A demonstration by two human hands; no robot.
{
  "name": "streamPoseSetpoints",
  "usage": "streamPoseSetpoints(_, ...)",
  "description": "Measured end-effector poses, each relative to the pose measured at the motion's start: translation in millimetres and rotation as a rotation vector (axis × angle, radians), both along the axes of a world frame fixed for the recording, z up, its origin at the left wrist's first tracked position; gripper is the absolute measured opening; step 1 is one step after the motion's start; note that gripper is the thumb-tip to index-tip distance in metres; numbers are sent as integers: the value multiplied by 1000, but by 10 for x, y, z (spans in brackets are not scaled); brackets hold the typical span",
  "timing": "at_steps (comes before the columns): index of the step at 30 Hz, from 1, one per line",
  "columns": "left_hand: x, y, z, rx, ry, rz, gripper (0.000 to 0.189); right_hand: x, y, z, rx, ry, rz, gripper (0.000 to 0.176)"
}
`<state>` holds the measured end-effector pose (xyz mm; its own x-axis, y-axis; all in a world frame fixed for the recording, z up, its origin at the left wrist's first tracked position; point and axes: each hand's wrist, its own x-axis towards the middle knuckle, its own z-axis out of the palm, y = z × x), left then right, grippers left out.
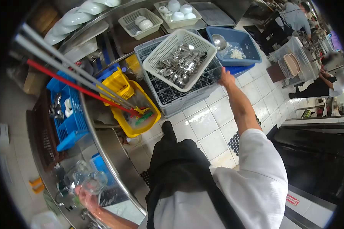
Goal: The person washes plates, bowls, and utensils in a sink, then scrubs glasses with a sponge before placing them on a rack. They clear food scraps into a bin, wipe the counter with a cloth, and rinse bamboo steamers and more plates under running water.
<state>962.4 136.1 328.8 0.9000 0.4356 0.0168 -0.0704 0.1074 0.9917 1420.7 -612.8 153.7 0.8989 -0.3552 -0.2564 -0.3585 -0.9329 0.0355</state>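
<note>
My right hand (227, 78) is at the right corner of a grey dish rack (160, 93), its fingers curled at the rim. On the rack sits a cream perforated basket (153, 63) full of metal spoons and other cutlery (183, 63). My left hand (88, 199) is low at the left, over the steel counter, with its fingers against a clear glass vessel (96, 181). It appears to grip this glass, though its fingers are partly hidden and blurred. Another clear glass vessel (78, 171) stands beside it.
A blue-grey tub (252, 45) holds a ladle (219, 42) and white scraps. Below the counter, a yellow mop bucket (153, 121) has long handles (76, 82) leaning out. A blue cutlery caddy (70, 126) stands left. People (294, 19) work at right on the tiled floor (206, 124).
</note>
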Motion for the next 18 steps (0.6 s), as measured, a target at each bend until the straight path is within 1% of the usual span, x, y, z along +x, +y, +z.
streamPoseSetpoints(1, 539, -277, 139, 27, 120, -7, 46, 160, 16, -15, 4, 15, -16, 94)
streamPoseSetpoints(2, 996, -483, 148, 46, 152, -43, 39, 387, -16, -56, -150, 127, 141, 90)
streamPoseSetpoints(3, 1391, -705, 200, 99, 274, -27, 37, 516, -55, -119, -255, 203, 250, 87)
streamPoseSetpoints(4, 1746, -793, 107, 31, 214, -207, 33, 647, -99, -191, -364, 270, 366, 84)
streamPoseSetpoints(5, 2046, -890, -27, -4, 281, -277, 32, 772, -129, -241, -469, 324, 485, 82)
streamPoseSetpoints(6, 2317, -974, -159, -40, 342, -349, 30, 872, -197, -255, -373, 426, 493, 84)
streamPoseSetpoints(7, 2569, -1069, -271, -46, 351, -364, 30, 955, -273, -200, -281, 519, 496, 85)
streamPoseSetpoints(8, 2767, -1168, -365, -103, 390, -415, 29, 929, -357, -74, -282, 537, 481, 85)
streamPoseSetpoints(10, 2974, -1251, -571, -172, 439, -493, 28, 738, -537, 331, 268, 504, 168, 93)
streamPoseSetpoints(11, 3028, -1255, -693, -183, 466, -451, 30, 638, -644, 482, 532, 462, -3, 97)
streamPoseSetpoints(12, 3063, -1261, -813, -194, 492, -412, 32, 507, -743, 565, 949, 434, -115, 94)
streamPoseSetpoints(13, 3098, -1278, -926, -206, 488, -436, 32, 304, -807, 641, 1044, 336, -133, 92)
streamPoseSetpoints(15, 3000, -1230, -1148, -314, 516, -282, 39, 58, -819, 1009, 1128, 343, -58, 93)
streamPoseSetpoints(16, 2928, -1119, -1357, -319, 542, -260, 46, -99, -731, 1199, 1353, 292, -125, 95)
streamPoseSetpoints(17, 2896, -1141, -1347, -317, 544, -268, 46, -246, -640, 1325, 1578, 236, -187, 96)
streamPoseSetpoints(18, 2846, -1184, -1332, -303, 560, -233, 47, -331, -596, 1352, 1722, 218, -190, 98)
